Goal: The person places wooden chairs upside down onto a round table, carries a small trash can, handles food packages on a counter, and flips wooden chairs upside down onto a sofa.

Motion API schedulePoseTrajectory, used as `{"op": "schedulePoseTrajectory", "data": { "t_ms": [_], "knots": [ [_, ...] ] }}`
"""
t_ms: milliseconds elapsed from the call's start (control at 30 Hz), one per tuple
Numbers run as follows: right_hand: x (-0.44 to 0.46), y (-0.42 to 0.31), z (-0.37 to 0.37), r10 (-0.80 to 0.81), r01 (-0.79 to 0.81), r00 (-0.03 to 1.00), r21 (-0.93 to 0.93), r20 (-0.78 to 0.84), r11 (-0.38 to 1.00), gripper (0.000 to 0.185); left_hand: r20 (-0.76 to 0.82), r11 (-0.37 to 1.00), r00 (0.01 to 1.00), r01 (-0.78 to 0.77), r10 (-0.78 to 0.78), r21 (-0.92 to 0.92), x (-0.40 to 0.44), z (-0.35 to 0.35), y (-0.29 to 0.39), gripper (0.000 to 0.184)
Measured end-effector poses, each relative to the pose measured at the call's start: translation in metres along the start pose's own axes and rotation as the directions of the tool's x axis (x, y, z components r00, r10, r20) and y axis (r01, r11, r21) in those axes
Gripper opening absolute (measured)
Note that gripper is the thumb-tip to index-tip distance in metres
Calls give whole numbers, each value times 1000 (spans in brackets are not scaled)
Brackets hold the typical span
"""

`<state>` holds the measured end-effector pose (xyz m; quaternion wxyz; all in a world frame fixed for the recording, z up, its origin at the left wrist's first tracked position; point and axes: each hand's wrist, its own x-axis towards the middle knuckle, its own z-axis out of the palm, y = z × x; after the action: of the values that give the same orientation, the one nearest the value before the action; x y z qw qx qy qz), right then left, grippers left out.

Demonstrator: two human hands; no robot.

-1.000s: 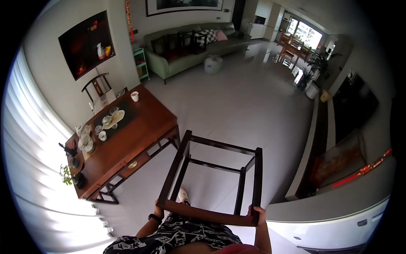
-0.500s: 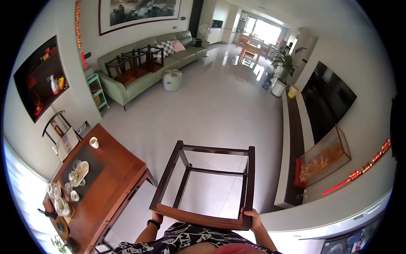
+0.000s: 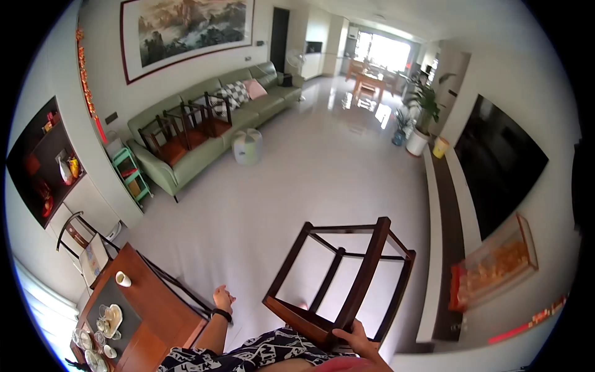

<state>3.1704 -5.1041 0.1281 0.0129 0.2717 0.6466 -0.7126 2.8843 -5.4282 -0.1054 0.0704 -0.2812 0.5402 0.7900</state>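
A dark wooden stool is held aslant by one corner, near and right of centre.
Its near seat corner is gripped in the right hand, thumb over the wood – the fingers beneath are partly hidden – and the legs point away, perhaps to keep them clear of the body. Nothing is held in the left hand, which is half open beside the table at near left, where a cup and tea tray are set. On the sofa, far left, stools are placed seats down, legs up – likely for a steadier rest.
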Motion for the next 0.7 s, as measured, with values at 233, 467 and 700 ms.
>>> {"op": "schedulePoseTrajectory", "data": {
  "t_ms": [233,467,700],
  "knots": [
    [187,-65,-41,-78,92,991,-126,112,988,52,311,998,950,-22,4,54,1,166,104,24],
    [362,-124,-60,-101,122,987,-170,126,978,58,718,979,693,-89,-70,181,104,373,131,25],
    [547,-207,-38,-53,67,997,-279,56,958,60,908,924,369,-239,-199,300,199,694,183,62]
  ]
}}
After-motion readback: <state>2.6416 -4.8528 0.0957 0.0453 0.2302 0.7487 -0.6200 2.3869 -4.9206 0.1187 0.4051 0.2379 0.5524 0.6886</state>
